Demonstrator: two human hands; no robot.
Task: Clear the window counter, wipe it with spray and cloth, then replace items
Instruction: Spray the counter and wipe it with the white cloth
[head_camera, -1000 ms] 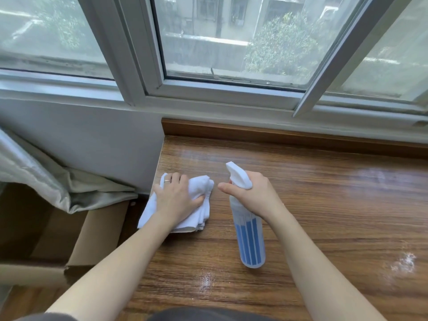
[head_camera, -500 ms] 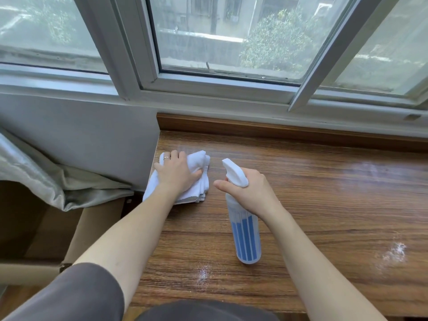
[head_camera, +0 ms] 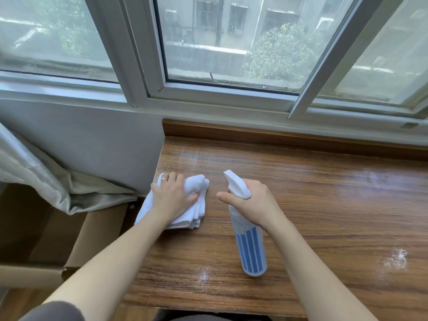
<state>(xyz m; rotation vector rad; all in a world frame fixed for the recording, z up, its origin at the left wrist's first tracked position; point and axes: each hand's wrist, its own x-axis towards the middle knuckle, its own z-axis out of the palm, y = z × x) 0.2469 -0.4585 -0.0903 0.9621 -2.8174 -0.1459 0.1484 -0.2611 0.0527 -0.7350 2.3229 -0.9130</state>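
Daylit sliding window point(head_camera: 231, 42), grey wall point(head_camera: 92, 140), bunched curtain point(head_camera: 46, 177).

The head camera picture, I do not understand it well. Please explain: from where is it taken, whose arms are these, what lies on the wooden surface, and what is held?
There is no machine here. A person wears one camera on the head, looking forward and down, so the two bare arms are that person's own. The brown wooden window counter runs below a grey-framed window. The left hand, with a ring, grips a folded white cloth lying at the counter's left end. The right hand holds a white spray bottle with blue stripes, nozzle pointing away from the person. Whitish spray spots show on the wood. A cardboard box stands left of the counter.
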